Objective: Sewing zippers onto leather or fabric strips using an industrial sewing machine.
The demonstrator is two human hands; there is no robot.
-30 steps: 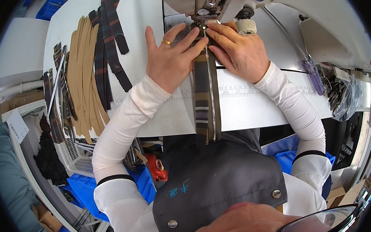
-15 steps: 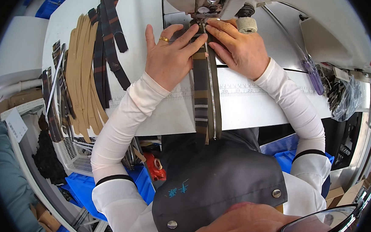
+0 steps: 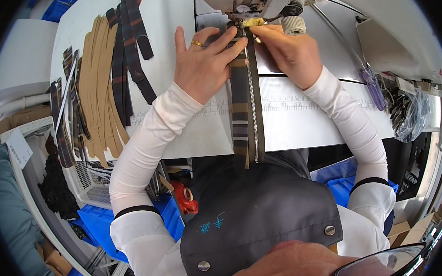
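A dark zipper tape with metal teeth (image 3: 254, 109) and a striped fabric strip (image 3: 240, 119) run side by side from under the sewing machine's presser foot (image 3: 240, 24) over the table's near edge. My left hand (image 3: 203, 66) lies on the strip's left side just below the foot, fingers spread and fingertips pressing down. Right of the foot, my right hand (image 3: 293, 54) has its fingers drawn together in a pinch by the zipper tape. A small shiny bit shows below its fingertips, too little to name. A yellow patch (image 3: 253, 22) shows beside the foot.
Tan strips (image 3: 96, 85) and dark striped strips (image 3: 131, 31) lie on the table at left. A ruler scale (image 3: 294, 103) crosses the tabletop. At right are a purple-handled tool (image 3: 373, 89) and a clear plastic bag (image 3: 415, 119). Blue bins (image 3: 99, 226) stand below.
My right hand has gone from lying flat on the zipper tape to a pinch at its right side. The yellow patch beside the foot has come into view. My left hand has barely moved.
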